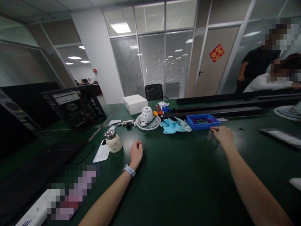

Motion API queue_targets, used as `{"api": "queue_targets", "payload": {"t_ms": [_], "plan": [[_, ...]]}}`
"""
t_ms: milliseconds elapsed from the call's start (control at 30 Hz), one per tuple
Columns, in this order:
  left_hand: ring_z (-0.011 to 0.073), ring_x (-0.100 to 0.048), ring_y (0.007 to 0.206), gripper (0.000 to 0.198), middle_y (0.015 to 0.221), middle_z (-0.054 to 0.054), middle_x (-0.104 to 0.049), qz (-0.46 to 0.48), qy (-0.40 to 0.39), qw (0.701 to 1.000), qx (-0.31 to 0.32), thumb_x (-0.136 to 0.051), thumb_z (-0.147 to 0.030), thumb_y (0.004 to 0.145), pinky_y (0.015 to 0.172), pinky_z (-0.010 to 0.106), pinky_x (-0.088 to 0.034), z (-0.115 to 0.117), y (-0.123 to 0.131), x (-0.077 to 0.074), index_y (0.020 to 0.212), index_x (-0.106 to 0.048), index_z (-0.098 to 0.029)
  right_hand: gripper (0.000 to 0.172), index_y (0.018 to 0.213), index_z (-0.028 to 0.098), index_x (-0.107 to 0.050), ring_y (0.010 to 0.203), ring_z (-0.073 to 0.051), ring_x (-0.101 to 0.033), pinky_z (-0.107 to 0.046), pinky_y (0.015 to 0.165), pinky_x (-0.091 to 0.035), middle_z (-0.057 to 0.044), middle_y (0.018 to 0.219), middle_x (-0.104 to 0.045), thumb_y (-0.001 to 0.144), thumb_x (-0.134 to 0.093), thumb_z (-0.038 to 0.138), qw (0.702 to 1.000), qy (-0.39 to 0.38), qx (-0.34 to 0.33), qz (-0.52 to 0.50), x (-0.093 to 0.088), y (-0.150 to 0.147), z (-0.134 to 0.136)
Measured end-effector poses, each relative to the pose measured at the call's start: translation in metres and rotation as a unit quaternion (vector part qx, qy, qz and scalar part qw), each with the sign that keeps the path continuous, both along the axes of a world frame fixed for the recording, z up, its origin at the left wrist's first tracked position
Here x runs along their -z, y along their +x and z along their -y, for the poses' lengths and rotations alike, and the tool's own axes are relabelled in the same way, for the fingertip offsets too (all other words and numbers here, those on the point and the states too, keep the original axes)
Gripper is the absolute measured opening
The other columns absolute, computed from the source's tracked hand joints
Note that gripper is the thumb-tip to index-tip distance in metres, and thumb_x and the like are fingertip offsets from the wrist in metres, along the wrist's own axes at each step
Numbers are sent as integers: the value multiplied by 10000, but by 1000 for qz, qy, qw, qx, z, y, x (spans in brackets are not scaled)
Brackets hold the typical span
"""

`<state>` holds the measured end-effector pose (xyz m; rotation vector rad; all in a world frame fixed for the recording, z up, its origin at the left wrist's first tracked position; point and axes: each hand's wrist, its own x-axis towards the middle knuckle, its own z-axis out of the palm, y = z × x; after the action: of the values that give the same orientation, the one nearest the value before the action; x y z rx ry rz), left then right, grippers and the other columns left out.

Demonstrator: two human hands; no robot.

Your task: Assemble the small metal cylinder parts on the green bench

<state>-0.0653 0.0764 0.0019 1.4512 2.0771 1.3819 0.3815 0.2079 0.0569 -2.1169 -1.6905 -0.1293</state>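
Observation:
My right hand reaches out to the right over the green table, its fingertips pinched at the top of a small grey cylinder. A second grey cylinder is partly visible beneath the hand. Just behind is a blue tray with thin dark and coloured pieces inside. My left hand rests on the table with its fingers curled in, and nothing shows in it. To its left stands a cream jar with a silver lid, by a white phone-like slab.
Light-blue fan blades and a white fan part with a round grille lie mid-table. Behind them sits a white box. An open computer panel stands at left. Long black rails run along the back right. Two people are at right.

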Motion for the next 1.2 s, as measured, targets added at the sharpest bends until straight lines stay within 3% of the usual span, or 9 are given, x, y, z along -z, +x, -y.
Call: {"api": "queue_targets", "payload": {"t_ms": [367,533,600,733,833,933,1067,1133,1200], "plan": [[171,-626,727,227,861,44,-685,-11,-8,1000,-1,-429,-249,872,680,277,-441,1,0,-1,941,-636,-187,292,1044,194,-765,815,-275,-680,-362,709,-497,-166,978,-732,851,-572,297,999,-33,-14,5,-2,3,-2],[166,-618,728,229,865,44,-675,-17,-1,1000,2,-429,-246,872,679,273,-433,0,0,0,943,-637,-183,316,1086,203,-744,887,-316,-680,-407,754,-494,-188,1018,-717,879,-532,313,997,-78,-7,7,-7,-3,5],[166,-614,725,229,861,43,-671,-20,0,1000,2,-428,-246,873,673,272,-429,0,0,1,946,-635,-181,383,1181,193,-692,938,-334,-668,-428,777,-484,-200,1059,-701,910,-479,361,999,-53,0,-9,-5,-2,14],[169,-618,727,230,854,41,-671,-21,1,1000,4,-428,-254,879,664,272,-431,-1,-1,3,955,-633,-183,677,1362,110,-496,1092,-345,-607,-407,816,-477,-250,1264,-593,876,-464,581,992,89,23,-88,15,3,38],[173,-623,742,230,870,45,-679,-22,-2,1000,7,-433,-254,877,679,280,-436,-2,-1,5,959,-637,-187,856,1358,98,-451,1099,-355,-601,-404,812,-493,-242,1276,-585,743,-584,679,989,42,23,-138,35,6,51],[179,-628,759,235,882,50,-681,-20,-7,1000,10,-434,-259,874,687,284,-438,-2,-1,4,966,-638,-190,732,1233,117,-542,1039,-361,-633,-419,792,-503,-216,1169,-649,736,-600,651,986,-21,47,-158,47,6,52],[177,-635,778,227,886,54,-682,-9,5,1000,5,-435,-251,871,714,287,-451,0,0,3,952,-637,-185,564,1126,138,-593,993,-360,-649,-451,801,-499,-197,1059,-691,784,-581,586,983,30,88,-158,51,-3,53],[176,-635,777,223,888,53,-681,-8,9,1000,7,-439,-248,871,711,287,-453,0,0,3,945,-640,-184,515,1070,155,-613,982,-353,-649,-463,828,-493,-192,1023,-697,784,-588,583,983,72,52,-160,51,-20,60],[176,-630,769,224,890,53,-680,-12,10,1000,12,-443,-248,873,704,289,-451,-1,1,3,945,-644,-181,486,1021,172,-630,969,-323,-653,-448,845,-496,-164,1009,-701,758,-627,580,976,83,-56,-192,48,-48,71]]}}
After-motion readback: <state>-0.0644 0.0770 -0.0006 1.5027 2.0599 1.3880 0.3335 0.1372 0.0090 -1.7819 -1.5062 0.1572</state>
